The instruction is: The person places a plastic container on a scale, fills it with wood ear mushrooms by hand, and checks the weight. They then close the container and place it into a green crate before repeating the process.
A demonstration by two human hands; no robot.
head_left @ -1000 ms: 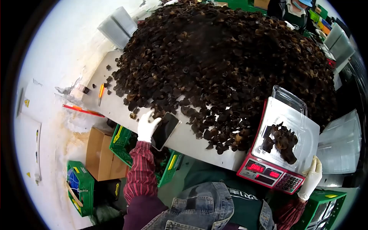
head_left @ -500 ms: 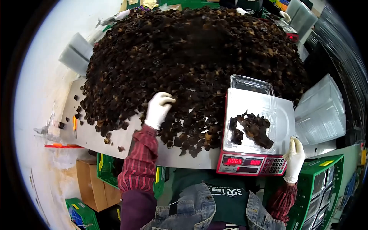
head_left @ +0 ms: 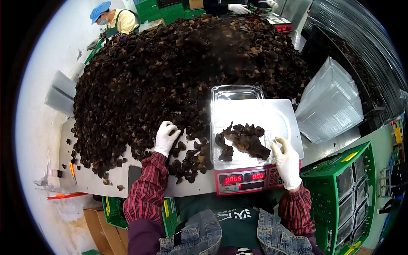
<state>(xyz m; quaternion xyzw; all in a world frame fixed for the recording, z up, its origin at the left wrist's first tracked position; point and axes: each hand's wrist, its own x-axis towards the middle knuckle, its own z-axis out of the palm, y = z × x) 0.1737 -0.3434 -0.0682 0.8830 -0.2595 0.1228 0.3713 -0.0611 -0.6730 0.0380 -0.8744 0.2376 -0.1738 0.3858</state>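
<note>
A big heap of dark brown, wood-ear-like pieces covers much of the metal table. My left hand, white-gloved, is at the heap's near edge with its fingers curled together; whatever they hold is hidden. On the right stands a red scale with lit digits. A clear plastic tray with its lid raised rests on the scale plate and holds several dark pieces. My right hand, also gloved, touches the tray's right edge, thumb and fingers closing on it.
Stacked clear trays lean at the right, and more stand at the left. Green crates are below the table. A person in a blue cap works behind the heap; another person's gloved hand is near a second scale.
The view has swung right, bringing the capped person into sight. My right hand has moved from the scale's right edge onto the tray. My left hand's fingers have curled in more.
</note>
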